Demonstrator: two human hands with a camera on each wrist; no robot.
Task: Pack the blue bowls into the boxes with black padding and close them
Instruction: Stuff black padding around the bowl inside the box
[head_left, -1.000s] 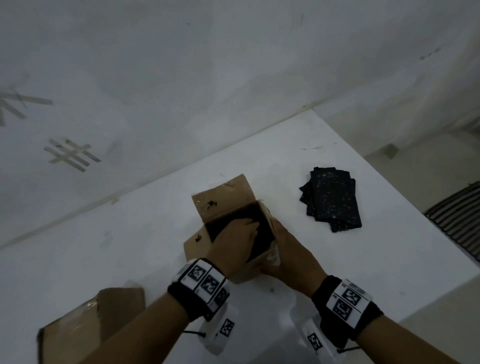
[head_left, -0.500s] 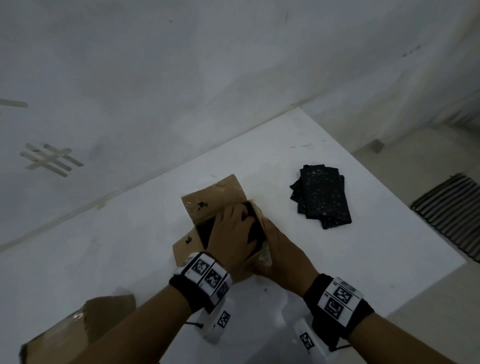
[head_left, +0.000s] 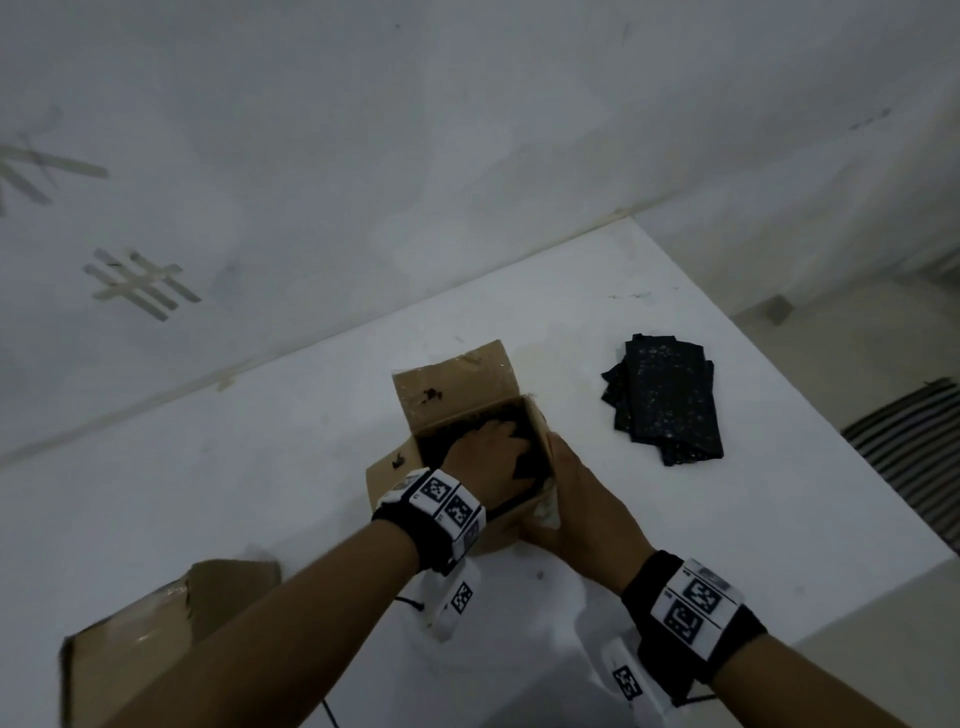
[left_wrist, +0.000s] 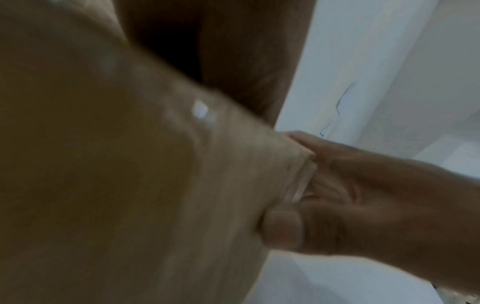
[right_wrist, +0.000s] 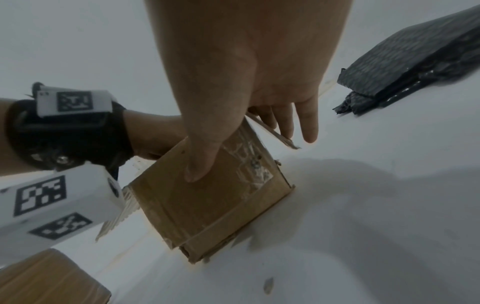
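Note:
An open cardboard box (head_left: 457, 384) stands mid-table with its far flap raised. Black padding (head_left: 537, 460) lines its inside. My left hand (head_left: 488, 452) reaches down into the box, fingers spread flat on the padding. My right hand (head_left: 576, 499) clasps the box's near right corner. In the right wrist view its thumb (right_wrist: 200, 164) lies on the near wall of the box (right_wrist: 213, 205) and its fingers run along the right wall. The left wrist view is filled by the box wall (left_wrist: 130, 185), with my right hand (left_wrist: 350, 195) at its corner. No blue bowl is in view.
A stack of black speckled pads (head_left: 665, 400) lies on the white table (head_left: 727, 545) right of the box, also seen in the right wrist view (right_wrist: 415, 51). A second cardboard box (head_left: 130, 639) sits at the near left. A wall runs along the table's far edge.
My left hand has shifted around inside the box, from its near side deeper onto the padding. The right hand has stayed on the box's corner.

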